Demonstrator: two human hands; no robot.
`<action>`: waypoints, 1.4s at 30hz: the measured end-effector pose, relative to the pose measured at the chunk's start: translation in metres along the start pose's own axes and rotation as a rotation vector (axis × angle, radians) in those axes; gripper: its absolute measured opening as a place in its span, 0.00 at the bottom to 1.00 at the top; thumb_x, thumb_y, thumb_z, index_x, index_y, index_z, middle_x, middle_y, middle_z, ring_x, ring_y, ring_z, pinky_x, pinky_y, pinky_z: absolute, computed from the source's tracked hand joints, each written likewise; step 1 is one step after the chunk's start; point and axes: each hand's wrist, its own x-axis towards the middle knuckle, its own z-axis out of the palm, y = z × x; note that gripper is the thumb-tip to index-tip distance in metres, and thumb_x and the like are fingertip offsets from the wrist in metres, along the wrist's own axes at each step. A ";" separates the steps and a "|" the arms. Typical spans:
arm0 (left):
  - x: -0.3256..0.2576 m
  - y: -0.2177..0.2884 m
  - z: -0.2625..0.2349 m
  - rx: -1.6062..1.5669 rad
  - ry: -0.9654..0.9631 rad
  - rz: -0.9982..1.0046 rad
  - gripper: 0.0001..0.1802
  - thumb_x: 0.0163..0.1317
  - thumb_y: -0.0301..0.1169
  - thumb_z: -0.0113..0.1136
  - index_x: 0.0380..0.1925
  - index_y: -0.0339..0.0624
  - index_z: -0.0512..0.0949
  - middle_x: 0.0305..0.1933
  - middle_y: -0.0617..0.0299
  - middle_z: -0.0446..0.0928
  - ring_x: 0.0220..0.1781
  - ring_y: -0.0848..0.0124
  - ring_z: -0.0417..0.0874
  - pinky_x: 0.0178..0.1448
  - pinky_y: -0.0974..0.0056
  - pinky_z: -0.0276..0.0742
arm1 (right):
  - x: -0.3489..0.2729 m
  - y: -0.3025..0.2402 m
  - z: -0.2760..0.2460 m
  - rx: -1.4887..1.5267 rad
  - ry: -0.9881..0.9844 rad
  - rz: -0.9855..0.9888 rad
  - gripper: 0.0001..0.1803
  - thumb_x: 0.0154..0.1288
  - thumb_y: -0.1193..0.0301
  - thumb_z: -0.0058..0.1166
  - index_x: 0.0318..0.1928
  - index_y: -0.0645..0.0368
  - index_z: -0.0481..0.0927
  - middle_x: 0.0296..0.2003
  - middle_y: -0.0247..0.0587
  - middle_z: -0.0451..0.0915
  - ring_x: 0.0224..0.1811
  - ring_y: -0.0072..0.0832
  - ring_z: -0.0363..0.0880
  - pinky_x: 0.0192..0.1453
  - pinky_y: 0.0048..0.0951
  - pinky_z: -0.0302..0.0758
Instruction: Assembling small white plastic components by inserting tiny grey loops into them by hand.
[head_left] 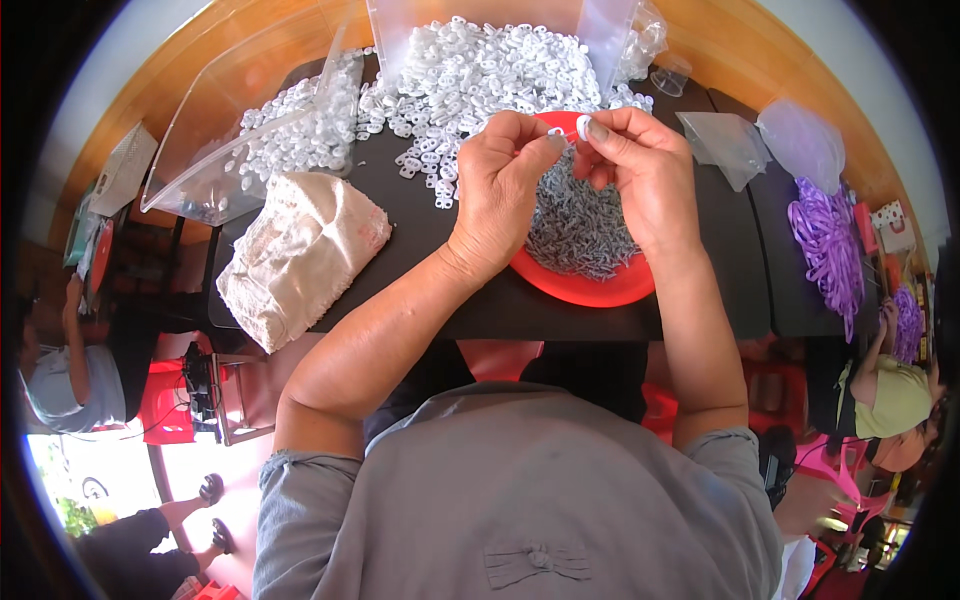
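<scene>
My left hand point(500, 190) and my right hand point(652, 180) are raised close together above a red bowl point(590, 290). Between its thumb and fingers, the right hand pinches a small white oval piece point(583, 127). The left thumb and forefinger are pressed together a little way from it; a bit of white shows at their tips, but I cannot make out what they hold. Inside the bowl is a heap of tiny grey pieces point(580, 235), too small to name surely. Beyond the hands spreads a large pile of white oval pieces with holes point(490, 65).
A clear plastic bin point(180, 185) holding more white pieces lies at the left, with a crumpled cream cloth point(300, 250) before it. Plastic bags point(810, 140) and purple ribbon point(828, 245) are on the right of the dark table point(420, 290). Other people sit at both sides.
</scene>
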 end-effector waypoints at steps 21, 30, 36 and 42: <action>0.003 -0.001 0.000 0.067 -0.074 0.053 0.07 0.64 0.26 0.60 0.34 0.31 0.76 0.30 0.62 0.78 0.33 0.76 0.77 0.40 0.70 0.74 | -0.002 -0.007 0.001 -0.140 -0.051 0.001 0.09 0.66 0.68 0.58 0.37 0.63 0.80 0.25 0.35 0.80 0.25 0.21 0.78 0.26 0.18 0.67; 0.003 0.011 0.002 -0.098 -0.105 -0.080 0.09 0.65 0.29 0.61 0.33 0.33 0.76 0.26 0.64 0.77 0.29 0.79 0.76 0.34 0.72 0.74 | 0.000 -0.009 -0.008 -0.141 -0.086 0.003 0.11 0.68 0.66 0.57 0.38 0.62 0.81 0.25 0.34 0.79 0.24 0.21 0.77 0.25 0.17 0.66; 0.002 0.009 -0.001 -0.072 -0.120 -0.073 0.07 0.65 0.27 0.60 0.33 0.34 0.76 0.26 0.64 0.76 0.28 0.78 0.75 0.34 0.72 0.74 | -0.002 -0.009 -0.004 -0.191 -0.093 -0.033 0.11 0.68 0.66 0.56 0.38 0.63 0.81 0.25 0.34 0.79 0.24 0.20 0.77 0.25 0.17 0.66; 0.003 0.009 -0.002 -0.028 -0.136 -0.080 0.07 0.64 0.27 0.60 0.32 0.33 0.76 0.26 0.63 0.76 0.28 0.78 0.75 0.33 0.72 0.73 | -0.003 -0.006 -0.001 -0.265 -0.106 -0.106 0.10 0.69 0.67 0.55 0.38 0.62 0.80 0.25 0.32 0.78 0.25 0.19 0.77 0.25 0.17 0.66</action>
